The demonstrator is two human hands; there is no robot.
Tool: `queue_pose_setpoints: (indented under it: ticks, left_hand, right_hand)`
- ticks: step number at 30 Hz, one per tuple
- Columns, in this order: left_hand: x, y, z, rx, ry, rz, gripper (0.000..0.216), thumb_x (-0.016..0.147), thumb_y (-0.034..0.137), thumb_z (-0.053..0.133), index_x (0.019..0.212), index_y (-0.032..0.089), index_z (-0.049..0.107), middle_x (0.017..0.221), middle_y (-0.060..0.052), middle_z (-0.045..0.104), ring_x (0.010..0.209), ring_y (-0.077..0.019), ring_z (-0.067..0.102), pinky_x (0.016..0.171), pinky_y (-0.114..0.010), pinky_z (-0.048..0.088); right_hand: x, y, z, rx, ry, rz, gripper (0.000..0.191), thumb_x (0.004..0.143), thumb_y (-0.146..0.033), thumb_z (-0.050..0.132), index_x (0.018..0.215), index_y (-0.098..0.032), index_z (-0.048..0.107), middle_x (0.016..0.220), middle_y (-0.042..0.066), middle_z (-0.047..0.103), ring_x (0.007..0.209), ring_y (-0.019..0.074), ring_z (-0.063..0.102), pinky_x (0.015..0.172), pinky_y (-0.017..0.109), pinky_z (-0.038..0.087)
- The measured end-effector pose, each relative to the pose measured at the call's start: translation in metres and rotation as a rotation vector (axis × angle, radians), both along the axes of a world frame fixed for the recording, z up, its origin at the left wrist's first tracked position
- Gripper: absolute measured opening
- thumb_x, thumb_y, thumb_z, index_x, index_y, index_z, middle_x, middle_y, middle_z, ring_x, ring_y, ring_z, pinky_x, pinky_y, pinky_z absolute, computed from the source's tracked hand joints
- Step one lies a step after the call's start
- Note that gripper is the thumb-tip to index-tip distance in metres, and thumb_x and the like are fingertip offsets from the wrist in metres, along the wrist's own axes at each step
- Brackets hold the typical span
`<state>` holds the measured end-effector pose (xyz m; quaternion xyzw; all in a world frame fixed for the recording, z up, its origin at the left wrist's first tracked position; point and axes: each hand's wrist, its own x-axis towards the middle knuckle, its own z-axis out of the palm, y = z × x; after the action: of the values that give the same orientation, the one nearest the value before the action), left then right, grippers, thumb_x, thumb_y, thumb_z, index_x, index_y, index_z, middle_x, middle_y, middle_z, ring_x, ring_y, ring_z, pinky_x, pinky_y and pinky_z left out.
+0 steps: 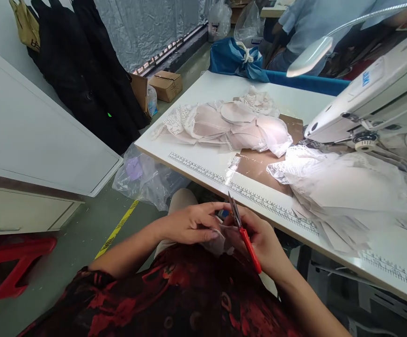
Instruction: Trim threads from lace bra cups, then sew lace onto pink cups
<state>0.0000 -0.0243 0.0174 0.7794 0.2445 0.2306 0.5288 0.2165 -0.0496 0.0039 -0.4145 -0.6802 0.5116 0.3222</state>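
Right hand (pixel 263 236) grips red-handled snips (pixel 243 234), blades up, while the left hand (pixel 192 222) pinches a small pale fabric piece (pixel 221 238) over the lap, just off the desk's (pixel 203 161) near edge. Trimming appears under way: a stack of lace-edged cups (pixel 238 124) waits mid-desk, more pieces (pixel 333 187) beneath the sewing machine (pixel 372 98) at right.

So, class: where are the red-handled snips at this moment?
In the head view, low and centre: the red-handled snips sit in the right hand, blades pointing up, beside the left hand, below the table edge.
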Motion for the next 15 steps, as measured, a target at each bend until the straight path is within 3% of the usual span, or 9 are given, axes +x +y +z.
queue_pose_setpoints:
  ticks: [4,7,9,15]
  left_hand:
    - [0.011,-0.002,-0.008,-0.020,0.110,-0.025,0.025,0.092,0.028,0.048,0.094,0.015,0.070,0.116,-0.012,0.063,0.107,-0.0230,0.060,0.091,-0.029,0.045]
    - [0.012,-0.002,-0.007,0.009,0.184,-0.064,0.027,0.093,0.029,0.045,0.087,0.013,0.067,0.085,-0.006,0.065,0.076,-0.0150,0.060,0.070,-0.022,0.044]
    - [0.011,-0.002,-0.007,0.026,0.206,-0.072,0.028,0.093,0.029,0.045,0.083,0.013,0.065,0.074,-0.004,0.061,0.069,-0.0136,0.056,0.066,-0.021,0.041]
    - [0.014,-0.005,-0.022,-0.057,0.103,-0.087,0.029,0.094,0.032,0.043,0.089,0.013,0.065,0.086,-0.009,0.062,0.080,-0.0157,0.058,0.076,-0.023,0.044]
  right_hand:
    - [-0.004,-0.005,-0.013,-0.037,0.027,-0.175,0.040,0.083,-0.033,0.063,0.122,-0.023,0.055,0.082,0.002,0.064,0.067,0.0166,0.060,0.061,0.028,0.053]
    - [-0.001,-0.008,-0.018,-0.070,0.083,-0.190,0.042,0.083,-0.033,0.064,0.123,-0.024,0.054,0.083,0.001,0.064,0.068,0.0164,0.060,0.060,0.027,0.052]
    - [0.002,-0.009,-0.020,-0.080,0.095,-0.174,0.039,0.084,-0.032,0.063,0.121,-0.025,0.055,0.081,0.001,0.063,0.067,0.0159,0.059,0.061,0.027,0.052]
    - [0.001,-0.010,-0.024,-0.150,0.148,-0.208,0.036,0.082,-0.034,0.065,0.115,-0.023,0.055,0.076,0.000,0.060,0.061,0.0147,0.056,0.057,0.027,0.049]
